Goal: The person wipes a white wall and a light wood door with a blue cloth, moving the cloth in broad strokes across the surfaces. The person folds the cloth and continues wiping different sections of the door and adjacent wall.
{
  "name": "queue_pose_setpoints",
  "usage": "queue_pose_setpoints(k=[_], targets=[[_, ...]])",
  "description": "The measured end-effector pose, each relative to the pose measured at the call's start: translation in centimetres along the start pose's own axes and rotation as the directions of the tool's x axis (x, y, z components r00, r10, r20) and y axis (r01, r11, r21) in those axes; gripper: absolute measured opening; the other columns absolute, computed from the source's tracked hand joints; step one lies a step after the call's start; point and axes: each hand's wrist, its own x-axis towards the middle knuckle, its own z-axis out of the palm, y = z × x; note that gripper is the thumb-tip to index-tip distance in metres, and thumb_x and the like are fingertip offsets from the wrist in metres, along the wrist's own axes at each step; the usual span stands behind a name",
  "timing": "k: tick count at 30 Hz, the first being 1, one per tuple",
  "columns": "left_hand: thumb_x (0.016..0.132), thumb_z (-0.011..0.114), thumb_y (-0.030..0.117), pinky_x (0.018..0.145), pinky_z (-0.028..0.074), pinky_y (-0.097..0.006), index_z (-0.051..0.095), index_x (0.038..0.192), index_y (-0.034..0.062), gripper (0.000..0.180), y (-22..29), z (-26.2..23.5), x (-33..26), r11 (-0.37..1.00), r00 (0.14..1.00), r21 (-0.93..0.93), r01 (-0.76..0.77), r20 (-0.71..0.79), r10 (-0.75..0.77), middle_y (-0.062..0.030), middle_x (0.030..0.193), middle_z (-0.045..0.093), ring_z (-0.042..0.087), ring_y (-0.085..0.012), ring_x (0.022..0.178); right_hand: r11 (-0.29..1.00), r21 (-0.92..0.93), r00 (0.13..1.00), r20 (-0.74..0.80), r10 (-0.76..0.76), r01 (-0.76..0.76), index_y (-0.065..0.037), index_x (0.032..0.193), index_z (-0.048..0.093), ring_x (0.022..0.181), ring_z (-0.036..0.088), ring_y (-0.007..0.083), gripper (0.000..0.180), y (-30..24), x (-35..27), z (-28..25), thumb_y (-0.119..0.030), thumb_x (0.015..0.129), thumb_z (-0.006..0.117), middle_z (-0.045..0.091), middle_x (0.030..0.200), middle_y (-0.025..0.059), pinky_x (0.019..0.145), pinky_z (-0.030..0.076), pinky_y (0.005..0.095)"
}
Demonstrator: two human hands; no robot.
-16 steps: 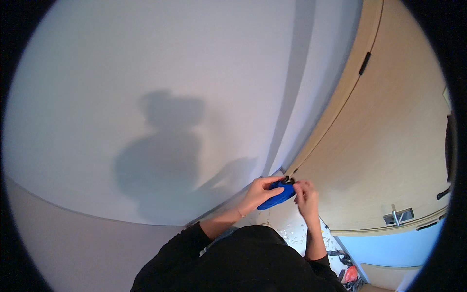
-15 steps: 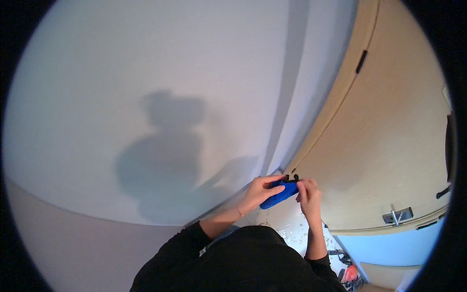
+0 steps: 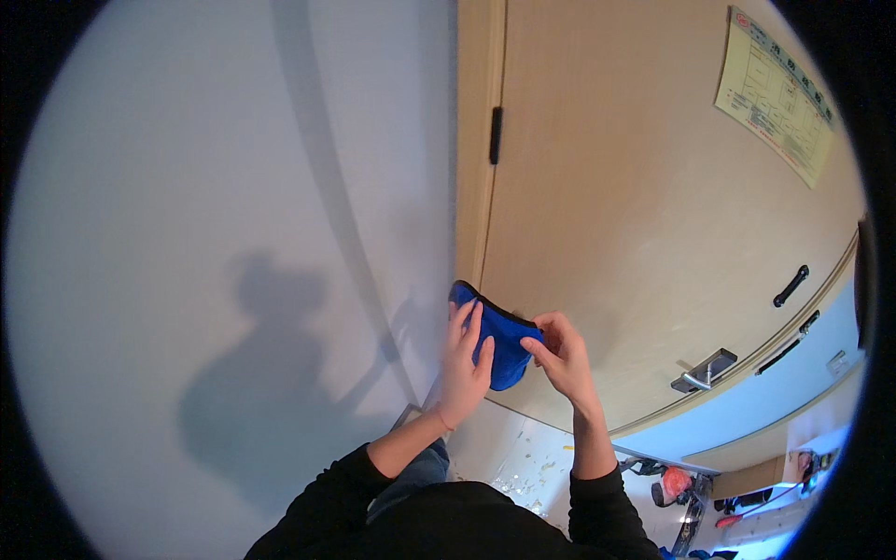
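The blue cloth (image 3: 501,343), bunched between both hands half a second ago, now hangs spread before the wooden door (image 3: 644,205), left hand (image 3: 464,359) flat at nine o'clock, right hand (image 3: 558,359) pinching at three o'clock.

Floor (image 3: 509,448): pale surface, visible only in a narrow patch below the wooden door (image 3: 653,233). Small yellowish and white scraps (image 3: 537,467) lie scattered on it near the door's base.

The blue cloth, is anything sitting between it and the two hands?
Nothing visible does. The blue cloth is already in both hands: left hand fingers lie flat on it, and the right hand pinches its right edge.
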Motion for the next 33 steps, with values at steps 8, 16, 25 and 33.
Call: queue_pose_setpoints(k=[8,16,25,33], targets=[[0.092,0.054,0.020,0.111,0.015,-0.054,0.018,0.146,-0.0040,0.069,-1.2,6.6,10.6,0.954,0.972,0.189,-0.233,0.062,0.225,-0.0223,0.149,0.019,0.006,-0.0471,0.141,0.935,-0.346,0.959,-0.233,-0.162,0.074,0.003,0.089,0.058,0.065,0.050,0.0088,0.017,-1.0,12.2,-5.2,-0.013,0.090,0.063,0.050,0.091,0.0059,0.054,0.043,0.0245],[0.093,0.050,0.027,0.110,0.007,-0.062,0.017,0.144,-0.0083,0.071,-2.1,13.8,25.2,0.825,0.854,0.221,-0.520,0.109,0.509,-0.0254,0.154,0.011,0.006,-0.0494,0.140,0.567,-0.817,0.379,-0.494,-0.783,0.106,-0.003,0.088,0.060,0.058,0.054,0.0165,0.012,-5.0,23.1,-7.9,-0.005,0.082,0.070,0.054,0.087,0.0103,0.050,0.045,0.0286],[0.092,0.051,0.037,0.100,-0.002,-0.074,0.012,0.152,0.0214,0.073,-4.9,17.5,21.5,0.689,0.691,0.052,-0.723,0.078,0.719,-0.0344,0.150,0.009,0.002,-0.0621,0.134,0.343,-0.936,0.177,-0.351,-0.919,-0.073,-0.003,0.089,0.066,0.075,0.060,0.0270,0.015,-0.7,22.3,-9.2,0.007,0.077,0.066,0.060,0.087,0.0139,0.064,0.050,0.0339],[0.087,0.059,0.001,0.108,0.018,-0.064,0.061,0.119,0.0041,0.033,3.9,15.3,36.2,0.547,0.510,0.028,-0.837,-0.325,0.796,-0.0201,0.137,0.044,0.024,-0.0506,0.135,0.100,-0.994,0.230,-0.107,-0.967,-0.043,-0.010,0.120,0.063,0.126,0.045,0.0350,0.038,-10.2,27.9,-13.1,-0.003,0.082,0.063,0.046,0.138,0.0179,0.104,0.036,0.0443]])
